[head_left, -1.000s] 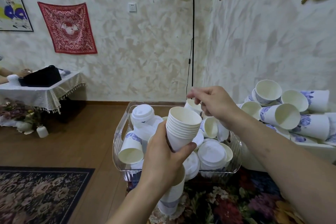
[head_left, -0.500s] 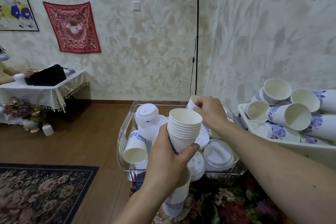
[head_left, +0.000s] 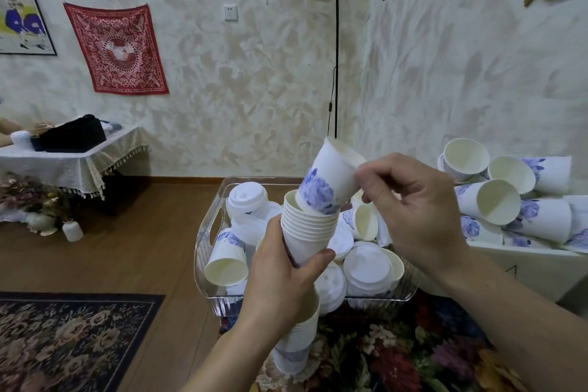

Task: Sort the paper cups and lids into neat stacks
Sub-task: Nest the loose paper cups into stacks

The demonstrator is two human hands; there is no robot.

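My left hand (head_left: 281,270) grips a stack of nested white paper cups (head_left: 308,229), held upright over a clear plastic bin (head_left: 208,232). My right hand (head_left: 413,213) pinches the rim of a single paper cup with a blue flower print (head_left: 327,183). That cup is tilted, and its base sits in the mouth of the stack. The bin holds loose cups and white lids (head_left: 366,264). A second stack of cups (head_left: 297,344) stands below my left wrist, partly hidden.
A white tray (head_left: 521,259) at the right carries a pile of flower-print cups lying on their sides. A floral cloth (head_left: 397,356) covers the table under the bin. A floor lamp (head_left: 334,41) stands behind, with a wooden floor and a rug (head_left: 63,334) at left.
My right hand has lifted a flower-print cup out of the bin and brought it left onto the top of the stack. My left hand has kept hold of the stack.
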